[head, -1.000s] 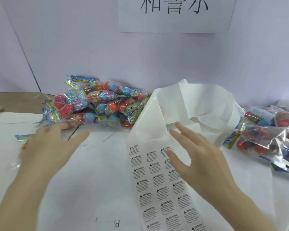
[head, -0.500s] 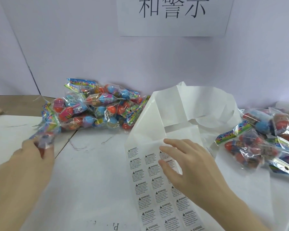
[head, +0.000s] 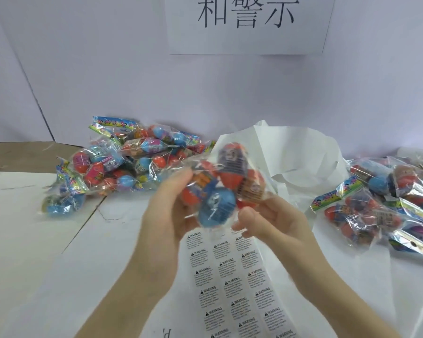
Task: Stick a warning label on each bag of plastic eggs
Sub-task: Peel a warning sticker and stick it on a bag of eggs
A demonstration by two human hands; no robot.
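A clear bag of plastic eggs [head: 222,189], red and blue ones inside, hangs in the air at the centre of the view. My left hand [head: 166,213] grips its left side with fingers curled round it. My right hand [head: 271,220] pinches its lower right edge. Whether a label sits between those fingers is hidden. Below both hands lies the sheet of warning labels [head: 239,286], a long strip with three columns of small stickers, running toward me.
A pile of egg bags [head: 122,164] lies at the back left of the white table [head: 34,252]. Another heap of bags [head: 386,203] sits at the right. Crumpled white backing paper [head: 291,152] stands behind the held bag. A wall with a paper sign [head: 247,23] closes the back.
My left hand took a bag from the left pile and brought it up to the centre. My right hand left the label sheet and rose to hold the bag's right side.
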